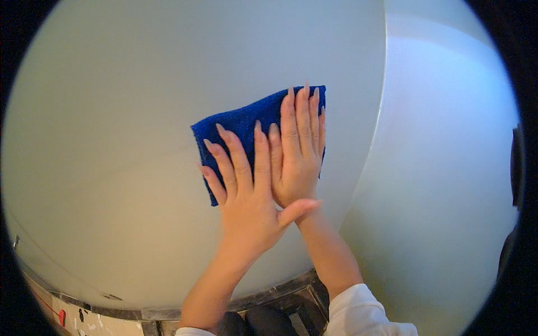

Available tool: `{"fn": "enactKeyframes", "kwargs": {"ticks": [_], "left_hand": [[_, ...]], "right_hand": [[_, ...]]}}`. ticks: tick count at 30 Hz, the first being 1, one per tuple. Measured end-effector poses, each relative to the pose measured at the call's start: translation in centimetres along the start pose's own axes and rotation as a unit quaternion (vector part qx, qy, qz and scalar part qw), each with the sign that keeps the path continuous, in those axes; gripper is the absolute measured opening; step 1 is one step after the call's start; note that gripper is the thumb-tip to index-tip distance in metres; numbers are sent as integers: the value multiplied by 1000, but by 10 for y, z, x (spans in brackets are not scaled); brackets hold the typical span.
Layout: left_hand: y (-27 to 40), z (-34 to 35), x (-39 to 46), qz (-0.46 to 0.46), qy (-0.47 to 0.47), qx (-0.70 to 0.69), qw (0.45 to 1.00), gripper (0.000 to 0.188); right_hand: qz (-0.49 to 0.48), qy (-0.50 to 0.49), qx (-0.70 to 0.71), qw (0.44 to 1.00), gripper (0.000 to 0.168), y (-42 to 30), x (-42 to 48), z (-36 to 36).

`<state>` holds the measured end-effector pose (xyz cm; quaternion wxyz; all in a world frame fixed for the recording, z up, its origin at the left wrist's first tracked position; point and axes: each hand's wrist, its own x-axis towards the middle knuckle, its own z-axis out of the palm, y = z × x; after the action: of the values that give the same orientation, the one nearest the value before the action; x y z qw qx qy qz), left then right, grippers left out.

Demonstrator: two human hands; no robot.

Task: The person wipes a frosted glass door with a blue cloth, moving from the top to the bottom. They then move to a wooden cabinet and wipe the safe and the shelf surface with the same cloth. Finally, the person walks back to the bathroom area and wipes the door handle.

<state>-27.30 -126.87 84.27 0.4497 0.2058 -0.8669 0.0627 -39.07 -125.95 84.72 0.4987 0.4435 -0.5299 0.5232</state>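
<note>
A blue cloth lies spread on a large, smooth, pale surface. My left hand rests on the lower left part of the cloth, fingers spread and thumb pointing right across my right wrist. My right hand lies flat on the cloth's right part, its fingers nearly together and pointing up in the view. Both palms face down and hide much of the cloth. Neither hand visibly grips it.
A curved seam or edge runs down the right side, with a glossy bluish-white surface beyond it. Along the bottom is a dark, worn frame. A red object lies at the lower left; dark objects show at the far right rim.
</note>
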Motion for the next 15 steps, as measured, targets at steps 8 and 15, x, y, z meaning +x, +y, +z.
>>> {"fn": "enactKeyframes", "kwargs": {"ticks": [8,15], "left_hand": [[-30,96,-58,-24,-126,43,991,115],[-64,64,35,45,9,-64,997,111]], "right_hand": [[81,-47,-30,995,57,42,-115,34],[23,5,-56,998,56,32,0,81]]}}
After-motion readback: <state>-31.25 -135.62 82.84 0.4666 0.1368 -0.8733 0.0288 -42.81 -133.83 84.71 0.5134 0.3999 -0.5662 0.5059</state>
